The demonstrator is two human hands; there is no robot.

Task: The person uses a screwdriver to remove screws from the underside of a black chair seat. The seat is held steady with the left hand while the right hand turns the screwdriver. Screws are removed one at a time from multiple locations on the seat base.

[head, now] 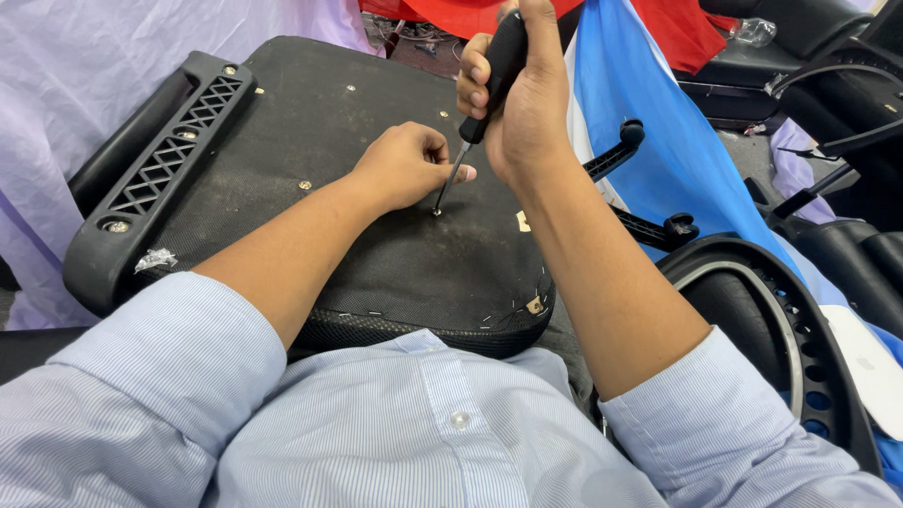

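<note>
Head view, looking down at an upturned chair seat base [376, 254] resting across the person's lap, black fabric underside facing up. Right hand [513, 99] is wrapped tight around the black handle of a screwdriver [470, 132], held nearly upright, slightly tilted, above the middle of the seat base. The metal shaft runs down and left from the handle; the tip sits on a small screw [436, 213] near the seat base centre. Left hand [406, 165] is loosely curled, resting on the seat base just left of the shaft, thumb and fingertip pinching the shaft low down, close to the screw.

Other screw heads dot the seat base toward its far side. A black plastic bracket [160, 179] with a lattice cut-out runs along the left edge of the seat base, bolted on. Staples line the near edge of the fabric. Right of the seat base: a blue cloth [668, 141], black chair levers [649, 226] poking out against it, and a round black chair frame [781, 320]. Light blue striped shirt sleeves [169, 376] are rolled to the elbows.
</note>
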